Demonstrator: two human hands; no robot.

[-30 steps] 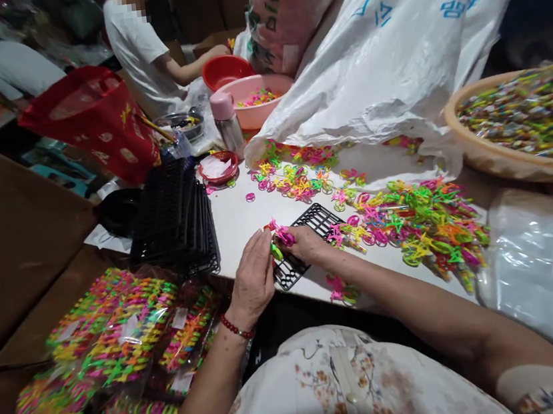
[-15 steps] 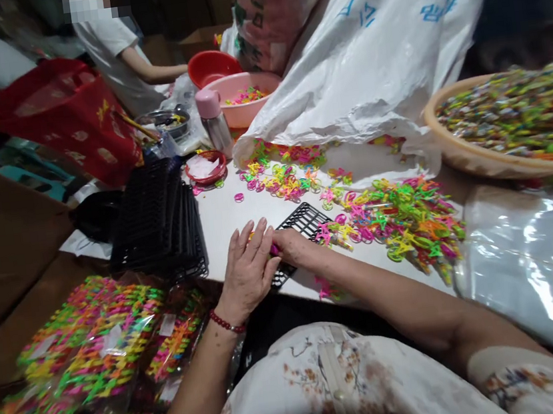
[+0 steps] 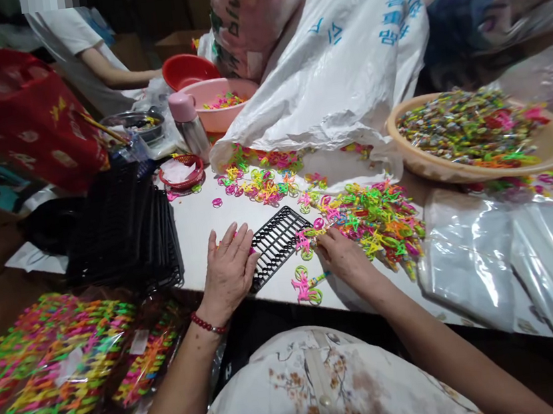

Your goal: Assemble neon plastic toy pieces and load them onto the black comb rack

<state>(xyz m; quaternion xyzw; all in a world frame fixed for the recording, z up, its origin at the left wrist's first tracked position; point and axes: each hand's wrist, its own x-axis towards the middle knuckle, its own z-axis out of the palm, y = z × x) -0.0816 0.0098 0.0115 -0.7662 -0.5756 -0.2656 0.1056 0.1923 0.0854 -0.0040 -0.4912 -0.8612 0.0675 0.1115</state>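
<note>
My left hand [image 3: 228, 270], a red bead bracelet on its wrist, lies flat with fingers stretched at the left end of a black plastic rack [image 3: 280, 240]. Bits of bright plastic peek out from under it. At the rack's right side, my right hand [image 3: 346, 259] pinches a small colourful plastic toy [image 3: 316, 234]; its fingertips partly hide it. Just beyond is a heap of neon plastic toys [image 3: 379, 218]. A pink and green toy [image 3: 307, 287] lies by the table's front edge.
A stack of black racks [image 3: 123, 232] stands left, above bagged neon toys [image 3: 68, 360]. Behind are a white sack [image 3: 321, 74], a pink-lidded flask [image 3: 189, 123] and a red basket [image 3: 181, 173]. Right are a full tan basin [image 3: 494, 170] and clear bags [image 3: 469, 257]. A co-worker's arm [image 3: 119, 78] shows behind.
My right hand has left my left hand and moved right to the toys, uncovering more of the rack. My left hand stays at the rack's left end. The view has turned right.
</note>
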